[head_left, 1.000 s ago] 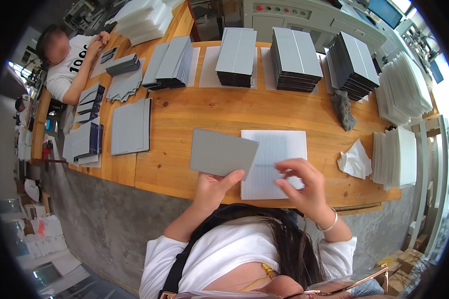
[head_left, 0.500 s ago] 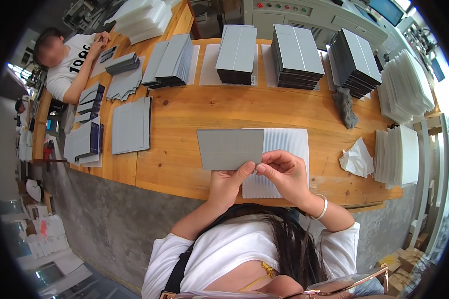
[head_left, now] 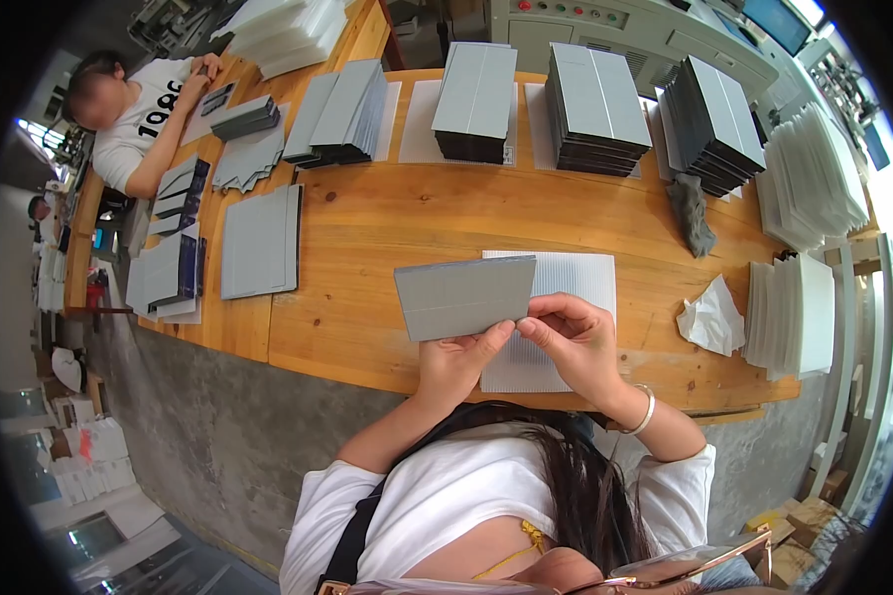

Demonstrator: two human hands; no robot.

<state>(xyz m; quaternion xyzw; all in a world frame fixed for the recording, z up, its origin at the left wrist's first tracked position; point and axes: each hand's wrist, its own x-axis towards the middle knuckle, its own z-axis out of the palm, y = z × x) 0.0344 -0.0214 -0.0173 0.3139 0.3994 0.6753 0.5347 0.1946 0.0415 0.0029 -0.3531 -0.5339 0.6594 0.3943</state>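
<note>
A thin grey rectangular panel (head_left: 464,298) with a pale line across it is held up over the table's near side. My left hand (head_left: 456,365) grips it from below, thumb pressed on its face near the lower right corner. At that same corner my right hand (head_left: 574,342) is closed, thumb and forefinger pinched together. Whether anything small is between those fingertips cannot be made out. Beneath my hands lies a white ribbed sheet (head_left: 577,273), partly covered by the panel and my right hand.
Tall stacks of grey panels (head_left: 474,94) line the wooden table's (head_left: 357,223) far edge. More panels (head_left: 260,243) lie left. A grey cloth (head_left: 691,216), crumpled white paper (head_left: 712,315) and white sheet piles (head_left: 812,178) are at right. A co-worker (head_left: 144,119) sits at far left.
The panel has tipped and turned slightly, and its top edge now shows. Both hands stay at its lower right corner, and the view has shifted a little.
</note>
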